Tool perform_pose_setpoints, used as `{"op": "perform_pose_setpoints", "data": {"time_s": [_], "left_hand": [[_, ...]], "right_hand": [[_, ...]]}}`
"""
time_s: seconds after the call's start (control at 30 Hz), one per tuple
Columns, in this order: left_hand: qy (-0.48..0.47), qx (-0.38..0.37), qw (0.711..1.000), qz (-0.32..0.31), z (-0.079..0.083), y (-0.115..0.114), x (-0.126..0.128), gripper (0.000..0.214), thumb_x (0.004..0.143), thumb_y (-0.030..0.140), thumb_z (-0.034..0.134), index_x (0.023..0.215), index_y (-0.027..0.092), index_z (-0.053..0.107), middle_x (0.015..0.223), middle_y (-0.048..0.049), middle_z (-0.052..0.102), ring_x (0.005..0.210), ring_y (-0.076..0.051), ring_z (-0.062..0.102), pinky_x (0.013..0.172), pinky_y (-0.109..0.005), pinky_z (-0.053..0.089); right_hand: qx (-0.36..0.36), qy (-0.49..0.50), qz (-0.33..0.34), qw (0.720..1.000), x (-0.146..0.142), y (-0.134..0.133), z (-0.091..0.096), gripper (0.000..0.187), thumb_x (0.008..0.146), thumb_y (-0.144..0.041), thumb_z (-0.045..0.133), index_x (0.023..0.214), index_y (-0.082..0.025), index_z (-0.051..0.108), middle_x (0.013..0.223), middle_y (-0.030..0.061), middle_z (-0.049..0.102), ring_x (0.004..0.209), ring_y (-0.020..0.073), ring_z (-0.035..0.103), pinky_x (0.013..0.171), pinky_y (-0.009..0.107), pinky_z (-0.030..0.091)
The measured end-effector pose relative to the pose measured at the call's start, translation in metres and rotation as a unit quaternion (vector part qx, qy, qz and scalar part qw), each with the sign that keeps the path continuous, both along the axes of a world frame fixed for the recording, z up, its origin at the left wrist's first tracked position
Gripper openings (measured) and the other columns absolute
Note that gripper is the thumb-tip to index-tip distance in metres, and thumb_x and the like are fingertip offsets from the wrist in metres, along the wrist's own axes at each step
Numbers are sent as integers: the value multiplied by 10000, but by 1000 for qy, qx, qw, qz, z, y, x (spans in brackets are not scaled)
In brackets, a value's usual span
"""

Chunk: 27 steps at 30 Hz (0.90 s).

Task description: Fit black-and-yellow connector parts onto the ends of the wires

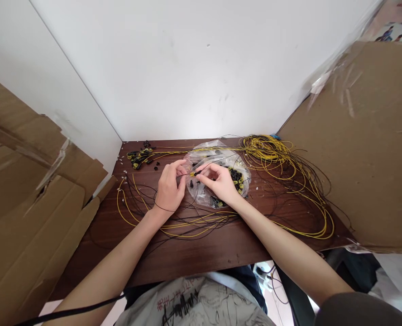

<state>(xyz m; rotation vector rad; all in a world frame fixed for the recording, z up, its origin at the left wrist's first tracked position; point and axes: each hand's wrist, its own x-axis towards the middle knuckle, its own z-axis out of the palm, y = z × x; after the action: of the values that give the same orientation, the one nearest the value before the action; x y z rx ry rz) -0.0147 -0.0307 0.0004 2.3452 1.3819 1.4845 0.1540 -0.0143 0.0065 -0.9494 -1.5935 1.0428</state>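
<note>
My left hand (171, 184) is closed, its thumb and fingertips pinching a thin black wire that also crosses my wrist. Facing it, my right hand (220, 183) pinches a small black-and-yellow connector (193, 174) between thumb and forefinger. The wire runs toward that connector; whether it sits inside it is too small to tell. Both hands are just above a clear plastic bag (203, 198) lying on the table. Loose black and yellow connectors (236, 177) rest on the bag, partly hidden by my right hand.
A yellow wire coil (267, 151) lies at the back right of the brown table (194, 256). Wires ending in connectors (138, 158) lie at the back left, near small black parts (156, 166). Cardboard sheets (360, 149) flank both sides, with a white wall behind.
</note>
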Motion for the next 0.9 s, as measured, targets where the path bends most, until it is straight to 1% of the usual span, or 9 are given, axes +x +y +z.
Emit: {"op": "perform_pose_setpoints", "data": {"time_s": [0.13,0.3,0.4,0.67,0.9], "left_hand": [[-4,-3,1000,-4,0,-1,0,381,822,54,477,1177,191,462,843,-18,581,787,-159,560,772,-315,498],[3,-13,999,-39,2,-3,2,364,830,63,477,1173,185,470,835,-21,581,780,-159,567,771,-315,501],[7,-8,999,-48,3,-4,4,350,832,68,478,1165,179,478,835,-27,579,781,-161,563,755,-310,501],[-10,7,1000,-27,1,-2,2,364,815,55,483,1157,179,484,874,-38,577,812,-158,560,769,-309,502],[-3,11,1000,-22,2,-2,2,366,798,47,484,1140,175,494,836,-26,580,784,-155,550,752,-306,498]], "right_hand": [[-4,0,7,1000,-1,0,-3,157,738,-290,661,846,-176,661,794,20,656,634,121,560,606,248,441],[5,-4,19,1000,-1,-1,-4,133,747,-262,651,850,-178,656,752,11,643,641,126,564,600,244,434],[0,-2,25,1000,-2,-1,-3,136,748,-261,650,854,-175,653,751,10,642,647,127,567,607,245,437],[-4,4,-9,1000,1,1,0,152,738,-282,658,839,-169,657,807,24,656,625,116,541,607,249,441],[0,5,-4,1000,1,0,-1,150,739,-271,660,844,-163,662,811,27,652,625,113,541,603,245,439]]}}
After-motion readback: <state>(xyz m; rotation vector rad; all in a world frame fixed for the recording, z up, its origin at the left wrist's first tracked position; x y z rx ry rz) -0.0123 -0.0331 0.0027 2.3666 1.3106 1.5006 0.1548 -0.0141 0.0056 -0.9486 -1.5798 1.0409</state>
